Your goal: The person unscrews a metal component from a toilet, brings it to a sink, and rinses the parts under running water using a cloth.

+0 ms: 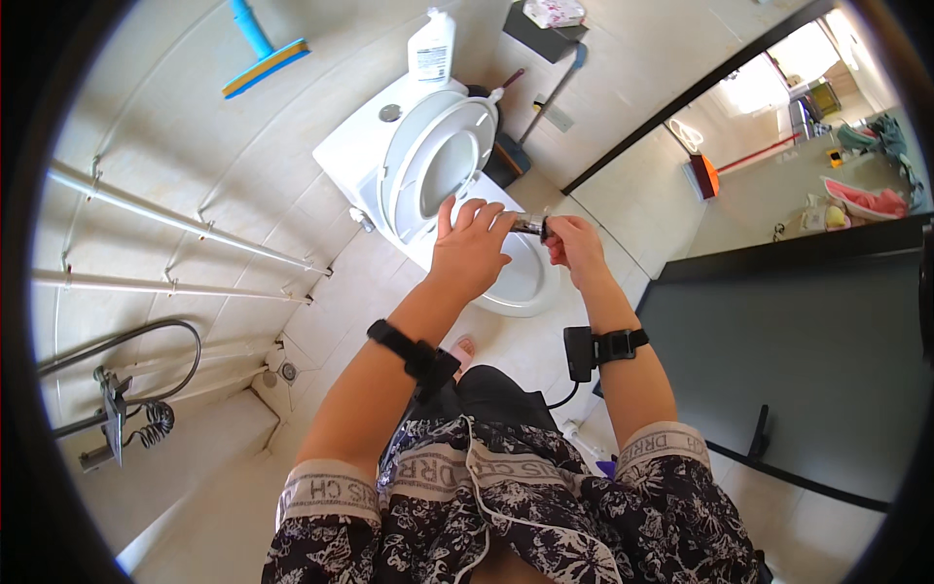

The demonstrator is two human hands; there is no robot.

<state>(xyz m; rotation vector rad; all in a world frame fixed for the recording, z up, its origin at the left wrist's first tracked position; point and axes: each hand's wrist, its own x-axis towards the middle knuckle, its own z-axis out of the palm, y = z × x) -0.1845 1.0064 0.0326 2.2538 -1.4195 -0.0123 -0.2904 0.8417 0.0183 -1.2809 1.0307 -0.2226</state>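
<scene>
My right hand (576, 247) is closed in a pinch on the right end of a small shiny dark-and-silver object (528, 226), whose kind I cannot make out. My left hand (469, 251) is back up, its fingers spread and thumb apart, with its index finger against the object's left end. Both hands are above a white toilet (530, 277), which partly shows below them. Its lid and seat (397, 185) are raised against the tank. A black strap with a small box sits on each of my forearms.
On the tank (355, 127) stands a white bottle (431, 49). A blue-handled brush (265, 68) is at the left wall, near white rails (185, 222) and a shower hose (190, 336). A long-handled tool (555, 92) leans behind the toilet. A dark door (788, 360) lies to the right.
</scene>
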